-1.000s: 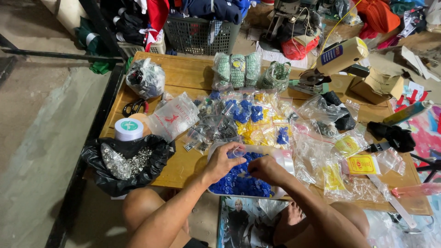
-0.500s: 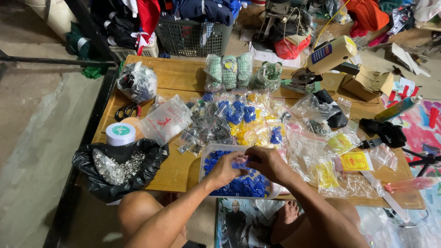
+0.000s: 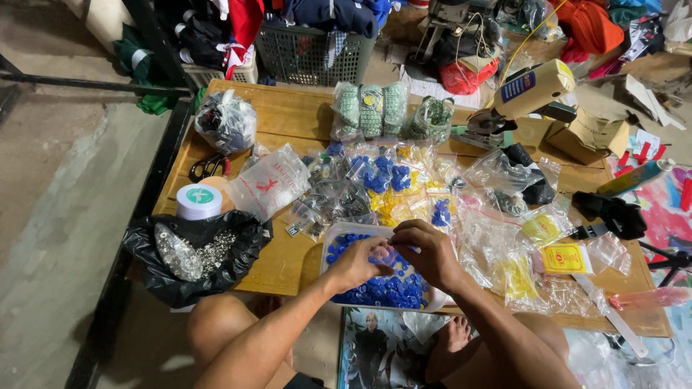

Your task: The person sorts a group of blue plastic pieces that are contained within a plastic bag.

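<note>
Sorting blue buttons (image 3: pixel 386 288) over clear tray (image 3: pixel 326 248) — left hand (image 3: pixel 358 264) and right hand (image 3: pixel 427 252) pinching small bag (image 3: pixel 385 257) between fingertips. Next: steady, fine pinch needed.

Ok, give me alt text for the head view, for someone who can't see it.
Both hands, left hand and right hand, meet over a clear plastic tray of small blue plastic pieces on a cluttered low wooden table, pinching something small. A black plastic bag of silvery metal bits sits beside it.

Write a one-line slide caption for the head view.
Both hands meet over a clear tray of blue buttons.
</note>
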